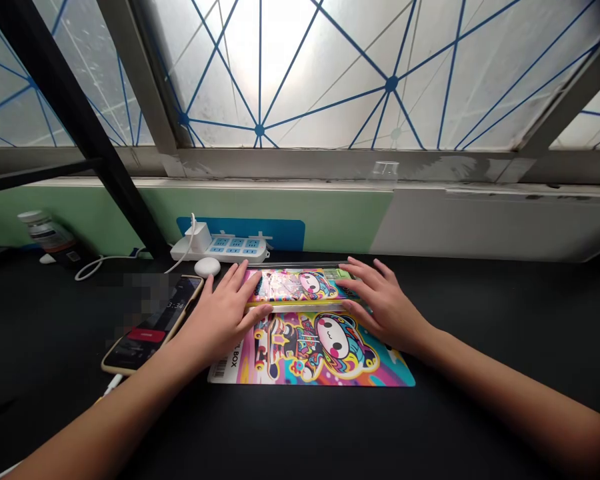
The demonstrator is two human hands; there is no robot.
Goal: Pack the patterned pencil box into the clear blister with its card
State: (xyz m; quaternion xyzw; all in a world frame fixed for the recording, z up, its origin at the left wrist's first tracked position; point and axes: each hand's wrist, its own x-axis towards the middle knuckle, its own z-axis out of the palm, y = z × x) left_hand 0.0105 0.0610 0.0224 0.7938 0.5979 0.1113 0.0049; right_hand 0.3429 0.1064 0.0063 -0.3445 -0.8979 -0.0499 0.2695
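Observation:
A flat, clear-topped pencil box [300, 287] with a bright cartoon print lies lengthwise across the upper part of a colourful printed card [320, 350]. The card shows the same kind of figure, a barcode and the word "BOX" at its left end. My left hand [230, 303] rests on the box's left end, fingers spread and thumb along the near edge. At the right end, my right hand [377, 300] lies with its fingers apart on the top and its thumb by the near edge. What is inside the box cannot be made out clearly.
Left of the card lies a lit phone [155, 327] with a cable plugged in. A round white object [207, 267] and a power strip [230, 249] are behind it. A bottle [55, 237] leans near a slanted black post [115, 180]. Patterned windows rise beyond the black table [480, 313].

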